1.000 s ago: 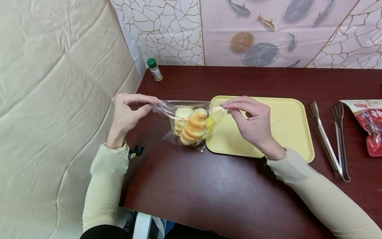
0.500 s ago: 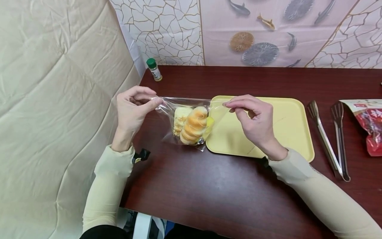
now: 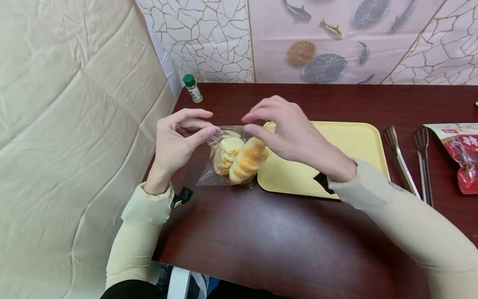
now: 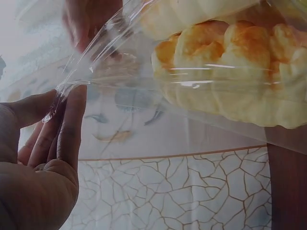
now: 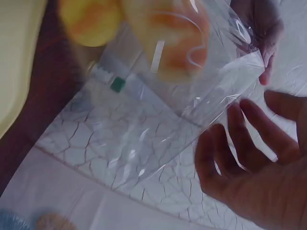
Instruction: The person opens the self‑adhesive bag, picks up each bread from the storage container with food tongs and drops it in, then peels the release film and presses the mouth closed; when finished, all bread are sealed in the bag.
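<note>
A clear plastic bag hangs at the tray's left end, with a ridged golden bread roll and a pale crumbly bun inside. My left hand pinches the bag's upper left corner; the left wrist view shows the gathered film between thumb and fingers. Over the bag's right side is my right hand, fingers bent loosely and thumb apart. In the right wrist view its fingertips lie along the bag's edge, and whether they touch it is unclear. A yellow item also shows inside the bag.
A yellow tray lies right of the bag, partly under the right forearm. Metal tongs and a red-and-white packet lie farther right. A green-capped bottle stands at the back left, near a padded cream cover.
My right hand has let go of the bag's right corner and moved left along its top. The left hand has shifted slightly right, still pinching, and the bag's mouth has slackened.
</note>
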The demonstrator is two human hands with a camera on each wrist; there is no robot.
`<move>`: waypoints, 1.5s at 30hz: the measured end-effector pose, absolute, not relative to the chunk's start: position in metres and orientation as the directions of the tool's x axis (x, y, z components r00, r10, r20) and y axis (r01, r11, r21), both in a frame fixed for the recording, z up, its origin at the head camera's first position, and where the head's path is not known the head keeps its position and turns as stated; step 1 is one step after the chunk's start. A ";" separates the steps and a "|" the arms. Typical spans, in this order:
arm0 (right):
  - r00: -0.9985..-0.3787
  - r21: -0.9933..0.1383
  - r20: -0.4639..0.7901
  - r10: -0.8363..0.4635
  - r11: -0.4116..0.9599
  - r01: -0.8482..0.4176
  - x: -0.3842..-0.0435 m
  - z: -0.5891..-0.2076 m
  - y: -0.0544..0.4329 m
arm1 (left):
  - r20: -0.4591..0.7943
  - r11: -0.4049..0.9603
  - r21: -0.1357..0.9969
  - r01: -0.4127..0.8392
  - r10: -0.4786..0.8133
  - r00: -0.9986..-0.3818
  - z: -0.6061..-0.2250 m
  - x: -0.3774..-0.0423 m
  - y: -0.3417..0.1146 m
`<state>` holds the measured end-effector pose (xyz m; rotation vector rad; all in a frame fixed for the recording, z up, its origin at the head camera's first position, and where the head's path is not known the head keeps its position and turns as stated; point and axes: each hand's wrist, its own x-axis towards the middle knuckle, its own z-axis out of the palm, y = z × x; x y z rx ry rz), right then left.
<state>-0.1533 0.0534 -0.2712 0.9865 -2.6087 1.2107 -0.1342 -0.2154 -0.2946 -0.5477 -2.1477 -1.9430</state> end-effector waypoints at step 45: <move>-0.791 -0.684 -0.001 -0.612 0.577 -0.445 -0.190 -0.288 0.053 | 0.359 0.289 0.869 0.402 0.190 -0.914 -0.301 -0.135 -0.208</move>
